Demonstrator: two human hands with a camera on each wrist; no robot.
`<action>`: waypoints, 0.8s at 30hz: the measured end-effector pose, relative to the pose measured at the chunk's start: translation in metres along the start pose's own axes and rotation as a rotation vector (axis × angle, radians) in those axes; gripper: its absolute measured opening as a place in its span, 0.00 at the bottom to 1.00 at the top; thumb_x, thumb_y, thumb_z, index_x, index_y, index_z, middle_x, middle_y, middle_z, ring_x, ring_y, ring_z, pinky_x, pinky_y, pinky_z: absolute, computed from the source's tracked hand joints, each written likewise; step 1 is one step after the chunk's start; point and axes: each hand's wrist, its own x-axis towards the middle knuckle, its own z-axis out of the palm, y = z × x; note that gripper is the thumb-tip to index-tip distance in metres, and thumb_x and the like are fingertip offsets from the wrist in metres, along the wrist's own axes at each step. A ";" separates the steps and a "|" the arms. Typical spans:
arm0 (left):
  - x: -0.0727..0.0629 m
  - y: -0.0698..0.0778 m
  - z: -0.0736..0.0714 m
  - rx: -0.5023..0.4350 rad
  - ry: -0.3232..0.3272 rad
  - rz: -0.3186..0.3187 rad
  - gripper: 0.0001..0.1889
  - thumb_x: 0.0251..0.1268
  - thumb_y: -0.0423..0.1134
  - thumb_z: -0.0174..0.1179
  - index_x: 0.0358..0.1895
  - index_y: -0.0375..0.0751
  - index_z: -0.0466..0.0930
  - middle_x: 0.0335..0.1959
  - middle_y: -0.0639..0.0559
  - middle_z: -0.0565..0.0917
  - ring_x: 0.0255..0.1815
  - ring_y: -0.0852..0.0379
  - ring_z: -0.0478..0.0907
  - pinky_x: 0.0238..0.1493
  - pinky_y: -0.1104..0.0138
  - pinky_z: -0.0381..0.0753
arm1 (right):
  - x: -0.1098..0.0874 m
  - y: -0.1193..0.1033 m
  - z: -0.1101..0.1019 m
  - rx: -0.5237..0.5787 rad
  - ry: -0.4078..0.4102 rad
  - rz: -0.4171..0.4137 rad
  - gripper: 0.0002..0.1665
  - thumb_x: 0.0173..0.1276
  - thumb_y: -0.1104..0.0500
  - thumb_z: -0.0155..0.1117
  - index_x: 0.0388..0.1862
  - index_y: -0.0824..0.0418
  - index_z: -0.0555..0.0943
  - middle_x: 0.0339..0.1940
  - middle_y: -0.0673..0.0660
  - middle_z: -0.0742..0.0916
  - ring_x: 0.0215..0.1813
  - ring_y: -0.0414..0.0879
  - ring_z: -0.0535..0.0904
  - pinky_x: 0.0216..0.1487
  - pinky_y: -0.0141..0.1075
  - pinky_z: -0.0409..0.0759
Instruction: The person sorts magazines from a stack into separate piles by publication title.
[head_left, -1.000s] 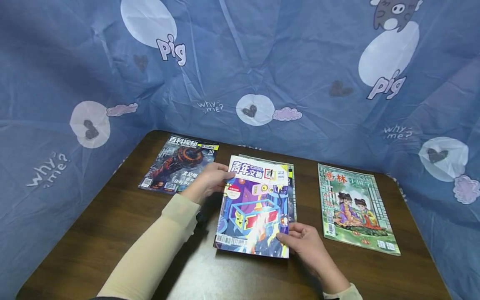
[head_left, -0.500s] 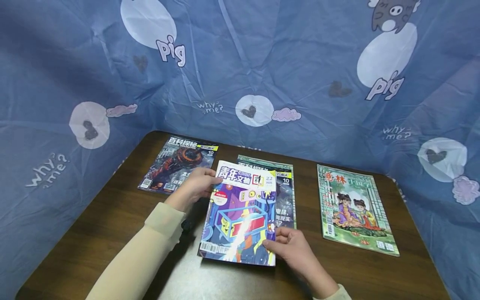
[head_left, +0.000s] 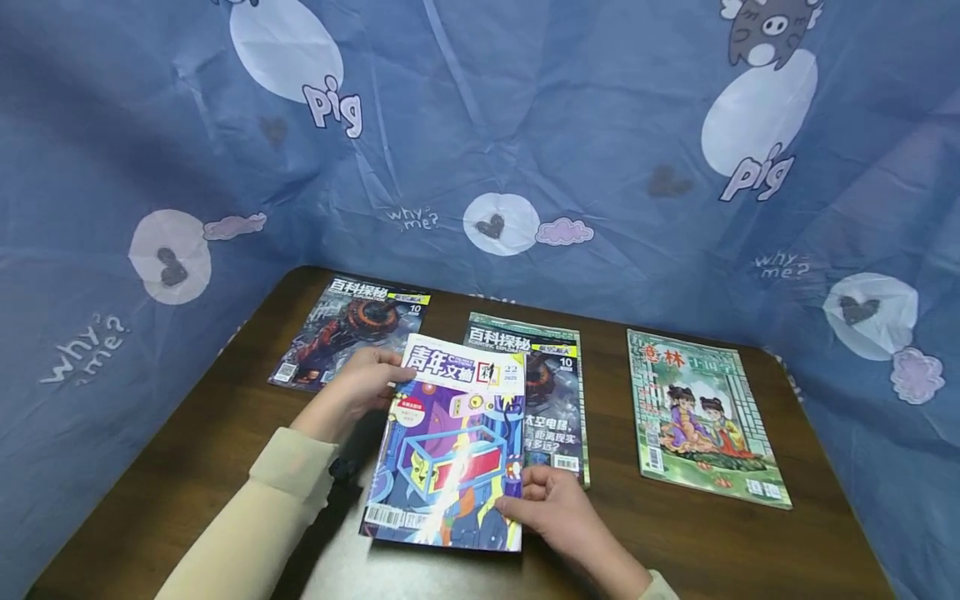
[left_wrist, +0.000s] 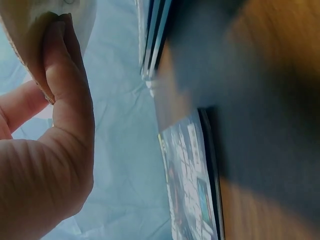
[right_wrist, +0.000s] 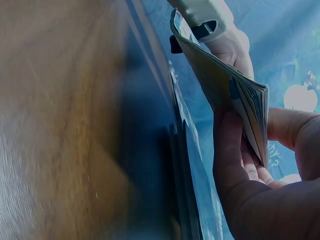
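Left hand (head_left: 357, 388) and right hand (head_left: 553, 510) pinch the magazine (head_left: 450, 458) at ten and four o'clock; probably light, floppy, slick: grip opposite edges.

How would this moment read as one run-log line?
purple magazine: held above table; left-hand grip: upper left edge; right-hand grip: lower right edge; far right: green magazine, flat

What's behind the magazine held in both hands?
In the head view, the middle dark magazine, lying on a green-bordered magazine; the held magazine hides the middle one's lower left.
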 end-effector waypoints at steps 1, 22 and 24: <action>-0.002 -0.001 -0.002 0.006 0.000 0.003 0.09 0.70 0.30 0.61 0.47 0.26 0.77 0.33 0.40 0.85 0.28 0.50 0.85 0.29 0.60 0.86 | 0.000 0.000 0.002 -0.003 -0.002 -0.009 0.13 0.63 0.67 0.74 0.28 0.66 0.76 0.15 0.49 0.75 0.20 0.36 0.63 0.22 0.28 0.62; -0.037 -0.020 -0.038 0.072 0.009 0.001 0.13 0.70 0.31 0.61 0.49 0.22 0.75 0.31 0.41 0.86 0.29 0.50 0.86 0.31 0.58 0.87 | -0.003 0.003 0.039 0.038 -0.075 -0.019 0.10 0.60 0.68 0.74 0.29 0.65 0.78 0.15 0.50 0.79 0.21 0.37 0.74 0.25 0.27 0.73; -0.040 -0.022 -0.043 0.071 0.001 0.004 0.13 0.70 0.31 0.60 0.49 0.21 0.75 0.32 0.40 0.86 0.29 0.49 0.86 0.31 0.57 0.87 | -0.003 0.002 0.044 0.052 -0.080 -0.009 0.08 0.60 0.68 0.73 0.31 0.66 0.80 0.19 0.55 0.85 0.25 0.40 0.80 0.29 0.29 0.79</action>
